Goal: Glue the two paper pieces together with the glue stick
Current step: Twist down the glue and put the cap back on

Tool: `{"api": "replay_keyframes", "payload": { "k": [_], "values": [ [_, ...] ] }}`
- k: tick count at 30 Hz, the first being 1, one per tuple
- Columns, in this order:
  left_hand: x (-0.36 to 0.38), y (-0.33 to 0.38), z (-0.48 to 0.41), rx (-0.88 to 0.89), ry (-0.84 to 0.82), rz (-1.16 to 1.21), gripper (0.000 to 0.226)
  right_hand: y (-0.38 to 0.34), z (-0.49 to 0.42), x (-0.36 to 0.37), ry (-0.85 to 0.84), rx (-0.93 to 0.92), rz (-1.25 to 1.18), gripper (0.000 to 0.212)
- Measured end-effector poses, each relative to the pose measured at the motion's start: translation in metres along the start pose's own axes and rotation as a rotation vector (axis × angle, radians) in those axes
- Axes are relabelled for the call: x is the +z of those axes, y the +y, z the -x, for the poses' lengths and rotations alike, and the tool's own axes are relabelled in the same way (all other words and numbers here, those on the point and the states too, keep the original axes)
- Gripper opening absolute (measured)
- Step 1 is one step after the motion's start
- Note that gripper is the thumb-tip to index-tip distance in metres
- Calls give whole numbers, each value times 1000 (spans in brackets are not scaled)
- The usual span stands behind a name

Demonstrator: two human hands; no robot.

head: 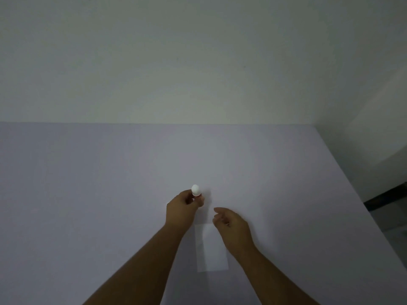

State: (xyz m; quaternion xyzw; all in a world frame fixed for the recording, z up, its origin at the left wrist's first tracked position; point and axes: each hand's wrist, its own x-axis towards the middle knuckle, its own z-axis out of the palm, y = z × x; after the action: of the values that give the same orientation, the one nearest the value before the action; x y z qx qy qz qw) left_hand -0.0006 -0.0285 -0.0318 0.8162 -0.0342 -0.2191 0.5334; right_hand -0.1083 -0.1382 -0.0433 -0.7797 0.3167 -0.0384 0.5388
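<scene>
My left hand (184, 209) grips the glue stick (195, 190) upright above the table, its white top sticking out over my fingers and a red band just below. A white paper piece (210, 249) lies flat on the table between my forearms. A small white corner of another paper (167, 204) peeks out at the left edge of my left hand; the rest is hidden. My right hand (231, 224) hovers just right of the glue stick, over the top of the paper piece, fingers loosely curled and holding nothing.
The pale lilac table (88, 183) runs back to a white wall (198, 62). Its right edge slants down from the far corner, with a darker floor (387, 208) beyond it.
</scene>
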Motion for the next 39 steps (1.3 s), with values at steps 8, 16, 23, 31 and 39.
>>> {"api": "replay_keyframes", "payload": {
  "k": [8, 16, 23, 31, 39],
  "values": [
    [-34, 26, 26, -72, -286, 369, 17, -38, 11, -6, -212, 415, -677, 27],
    [-61, 45, 60, -12, -257, 443, 26, -64, 50, 0, -130, 91, -521, 17],
    [-78, 50, 81, 19, -266, 441, 19, -83, 75, -3, -246, 215, -802, 27],
    [-88, 53, 98, 61, -251, 468, 36, -98, 95, 3, -144, 31, -493, 20],
    [-91, 62, 100, 41, -227, 428, 20, -99, 96, 1, -88, 9, -508, 11]
  ]
}}
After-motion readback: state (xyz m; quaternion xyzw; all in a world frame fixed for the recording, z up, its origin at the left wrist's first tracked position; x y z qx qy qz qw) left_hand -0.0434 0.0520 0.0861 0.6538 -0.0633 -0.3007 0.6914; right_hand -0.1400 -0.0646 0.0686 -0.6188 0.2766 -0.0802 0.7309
